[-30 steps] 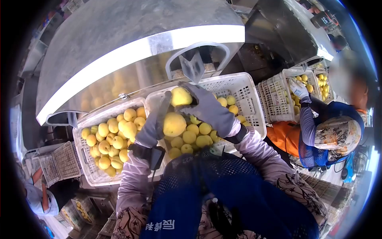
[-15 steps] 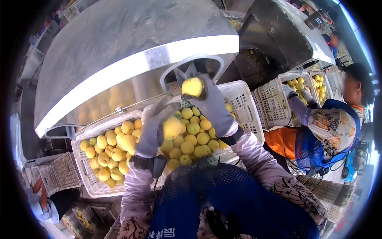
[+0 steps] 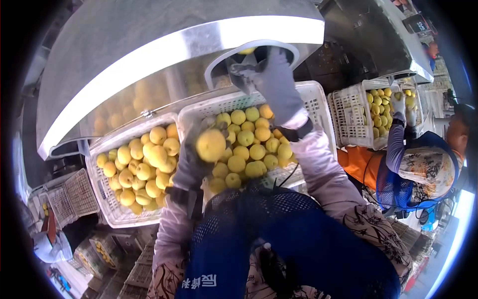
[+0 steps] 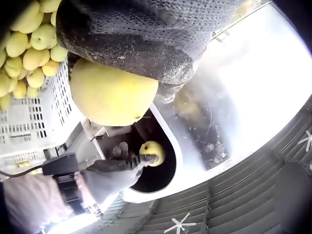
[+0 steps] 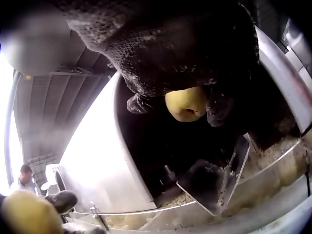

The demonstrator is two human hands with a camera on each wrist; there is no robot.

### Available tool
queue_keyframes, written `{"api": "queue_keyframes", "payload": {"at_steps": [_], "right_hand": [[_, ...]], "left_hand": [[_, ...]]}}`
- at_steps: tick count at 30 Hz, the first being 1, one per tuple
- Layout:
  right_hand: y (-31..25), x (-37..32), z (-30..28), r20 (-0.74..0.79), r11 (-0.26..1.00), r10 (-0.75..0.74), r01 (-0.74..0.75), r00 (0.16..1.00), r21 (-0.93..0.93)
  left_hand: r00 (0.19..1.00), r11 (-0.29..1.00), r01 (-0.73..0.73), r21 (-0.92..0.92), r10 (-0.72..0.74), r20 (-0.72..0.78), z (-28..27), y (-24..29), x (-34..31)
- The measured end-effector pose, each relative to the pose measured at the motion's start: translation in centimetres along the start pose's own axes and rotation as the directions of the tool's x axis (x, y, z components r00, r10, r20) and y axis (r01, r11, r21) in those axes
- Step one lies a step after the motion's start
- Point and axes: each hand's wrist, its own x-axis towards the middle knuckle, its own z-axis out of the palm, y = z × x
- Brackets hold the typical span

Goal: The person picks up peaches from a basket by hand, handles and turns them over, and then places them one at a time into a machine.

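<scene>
My gloved left hand (image 3: 193,149) holds a yellow peach (image 3: 210,145) over the crate of peaches (image 3: 314,102) in front of me; the fruit (image 4: 114,92) fills the middle of the left wrist view under the dark-stained glove. My right hand (image 3: 280,89), also gloved, reaches into the rounded opening (image 3: 211,67) of a metal machine. Its fingertips hold another yellow peach (image 5: 186,104) there, above a V-shaped metal holder (image 5: 214,178). In the head view only a sliver of that peach shows under the opening's upper edge.
Left of the first crate stands a second white crate (image 3: 107,214) full of peaches. The machine's metal housing (image 3: 149,55) spans the far side. To my right another person (image 3: 423,169) works at similar crates (image 3: 348,119). Stacked crates (image 3: 74,197) stand at the far left.
My right hand has carried its peach away from my left hand and up into the machine's opening. The left hand stays over the crate with its peach, turned somewhat.
</scene>
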Motion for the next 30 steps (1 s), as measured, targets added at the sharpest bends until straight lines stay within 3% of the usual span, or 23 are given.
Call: {"api": "queue_keyframes", "payload": {"at_steps": [1, 2, 3, 4, 5, 6, 7, 8, 9, 10, 11, 12, 14, 15, 17, 18, 20, 21, 22, 24, 26, 28, 30], "right_hand": [[-1.7, -1.2, -0.3, -0.039, 0.978, 0.038, -0.045, 0.999, -0.204], [-1.4, -2.6, 0.1, -0.036, 0.979, 0.026, -0.033, 0.999, -0.202], [-0.4, -4.3, 0.2, 0.071, 0.963, 0.066, -0.045, 0.995, -0.266], [0.9, -5.9, 0.2, 0.169, 0.941, 0.115, -0.053, 0.979, -0.334], [2.2, -7.0, 0.5, 0.159, 0.938, 0.111, -0.05, 0.981, -0.343], [3.8, -8.0, 1.2, 0.23, 0.871, -0.062, 0.165, 0.971, -0.463], [4.6, -8.6, 1.6, 0.319, 0.748, -0.215, 0.365, 0.923, -0.554], [5.1, -8.8, 1.4, 0.311, 0.747, -0.216, 0.362, 0.925, -0.558], [5.6, -8.7, 1.3, 0.287, 0.788, -0.122, 0.268, 0.95, -0.554], [5.6, -8.7, 1.3, 0.265, 0.82, -0.026, 0.172, 0.964, -0.546], [4.9, -8.9, 0.9, 0.218, 0.853, 0.003, 0.111, 0.976, -0.51], [4.5, -9.1, 0.6, 0.215, 0.853, -0.003, 0.115, 0.977, -0.509], [3.9, -9.6, 0.2, 0.19, 0.881, -0.116, 0.19, 0.975, -0.433], [3.7, -9.7, 0.4, 0.192, 0.878, -0.122, 0.196, 0.974, -0.436], [3.6, -9.7, 1.0, 0.199, 0.61, -0.235, 0.303, 0.952, -0.732], [4.3, -9.2, 1.0, 0.197, 0.606, -0.242, 0.306, 0.95, -0.735], [5.1, -7.4, 0.9, 0.044, 0.649, -0.353, 0.278, 0.935, -0.708], [5.4, -6.0, 0.1, 0.015, 0.825, -0.245, 0.217, 0.969, -0.522], [5.7, -4.7, -0.1, 0.012, 0.825, -0.248, 0.217, 0.969, -0.521], [7.2, -2.4, -0.3, -0.089, 0.773, -0.35, 0.233, 0.933, -0.59], [8.6, -0.5, -0.8, -0.032, 0.766, -0.37, 0.286, 0.928, -0.576], [9.4, 2.0, -0.5, -0.011, 0.638, -0.365, 0.241, 0.931, -0.731], [7.9, 3.7, -0.1, 0.006, 0.618, -0.31, 0.206, 0.951, -0.759]], "left_hand": [[0.999, 0.997, -0.001, -0.08, 0.003, 0.033, 0.1, 0.1, 1.2], [0.998, 0.987, -0.009, -0.162, 0.02, 0.064, 0.1, 0.7, 2.5], [0.998, 0.986, -0.018, -0.164, 0.029, 0.063, -0.1, 1.6, 3.5], [0.996, 0.999, -0.043, -0.021, 0.044, 0.077, -0.3, 2.7, 4.4], [0.994, 0.99, -0.068, 0.121, 0.058, 0.089, -0.2, 3.3, 5.2], [0.994, 0.991, -0.077, 0.114, 0.067, 0.09, 0.4, 3.3, 5.6], [0.987, 0.994, -0.006, -0.109, 0.024, 0.16, 0.9, 3.6, 5.9], [0.971, 0.945, 0.082, -0.317, -0.004, 0.239, 1.2, 3.9, 6.1], [0.97, 0.945, 0.08, -0.317, 0.0, 0.244, 1.1, 4.3, 6.2], [0.902, 0.643, 0.428, -0.635, -0.257, 0.347, 0.3, 5.9, 6.9], [0.745, 0.138, 0.622, -0.771, -0.408, 0.527, -0.1, 6.8, 7.4], [0.748, 0.144, 0.62, -0.771, -0.405, 0.526, -0.1, 6.9, 7.7], [0.606, 0.047, 0.736, -0.675, -0.489, 0.627, 0.1, 7.2, 8.1], [0.612, 0.051, 0.733, -0.679, -0.486, 0.624, 0.4, 7.6, 8.2], [0.599, 0.068, 0.716, -0.695, -0.572, 0.561, 0.8, 9.2, 8.8], [0.605, 0.074, 0.714, -0.696, -0.567, 0.56, 0.4, 9.9, 9.3], [0.628, 0.357, 0.772, -0.526, -0.558, 0.543, -0.8, 11.6, 10.7], [0.68, 0.299, 0.702, -0.646, -0.552, 0.484, 0.7, 10.6, 10.7], [0.681, 0.302, 0.702, -0.644, -0.55, 0.484, 0.9, 10.2, 10.8], [0.709, 0.218, 0.641, -0.736, -0.537, 0.458, 0.9, 9.4, 10.6], [0.686, 0.211, 0.66, -0.721, -0.56, 0.464, 0.7, 7.4, 9.6], [0.596, 0.138, 0.714, -0.686, -0.634, 0.493, 0.9, 5.0, 6.8], [0.582, 0.059, 0.707, -0.705, -0.614, 0.533, 1.6, 2.0, 3.1]]}}
